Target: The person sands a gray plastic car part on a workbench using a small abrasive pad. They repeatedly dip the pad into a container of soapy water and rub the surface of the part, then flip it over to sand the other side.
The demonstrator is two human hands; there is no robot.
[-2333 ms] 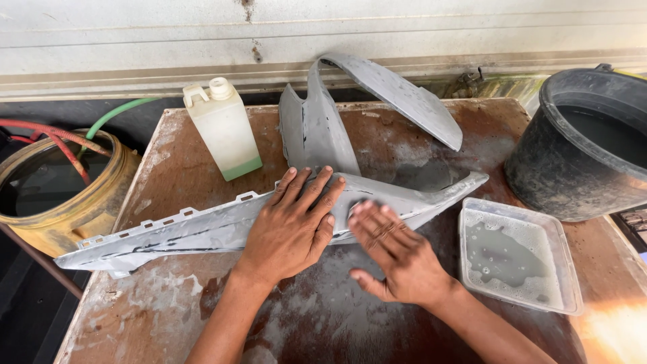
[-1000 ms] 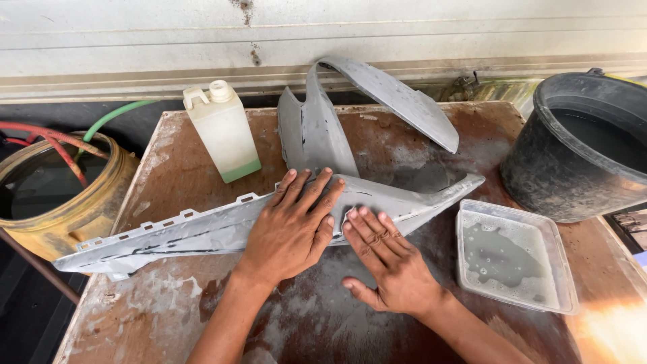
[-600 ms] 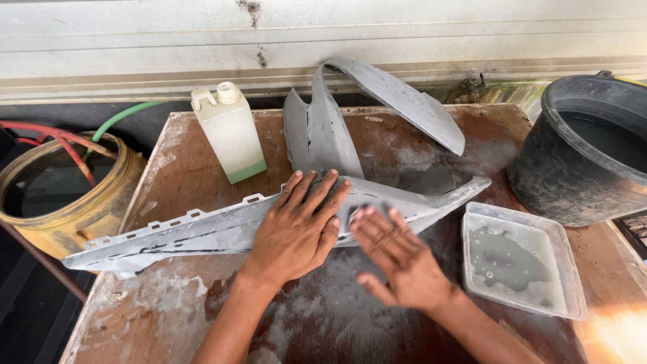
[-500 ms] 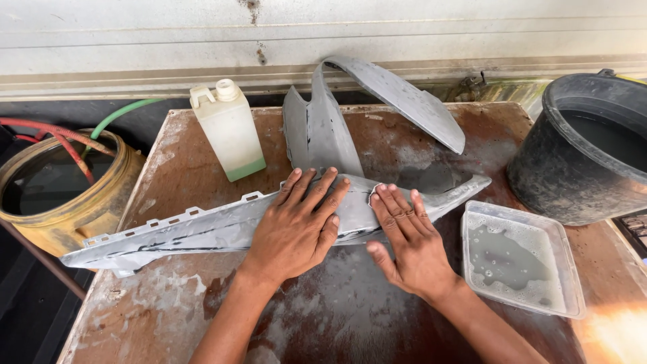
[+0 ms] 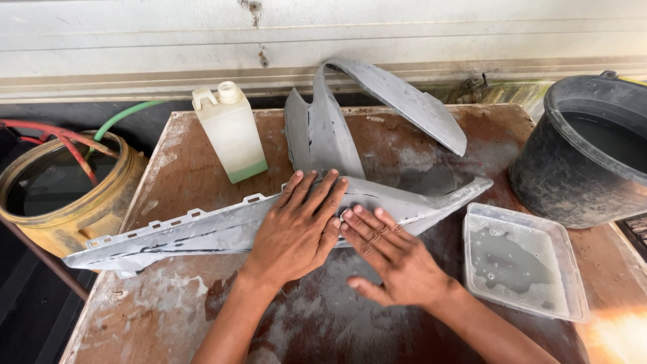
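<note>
A long grey plastic body panel (image 5: 202, 232) lies across a wet brown table (image 5: 404, 145). My left hand (image 5: 300, 229) presses flat on the panel's middle, fingers spread. Just to its right, my right hand (image 5: 391, 259) lies flat on the same panel, its fingers angled up to the left and almost touching the left hand. I cannot tell whether anything is under the right palm. A second, curved grey panel (image 5: 337, 128) stands behind them.
A pale plastic jug (image 5: 230, 131) stands at the back left. A clear tray of cloudy water (image 5: 519, 259) sits to the right. A black tub of water (image 5: 593, 148) is at far right, a yellow drum with hoses (image 5: 64, 185) at far left.
My right hand has slid back left along the panel, from near its tapered right end to beside my left hand. The left hand has stayed put.
</note>
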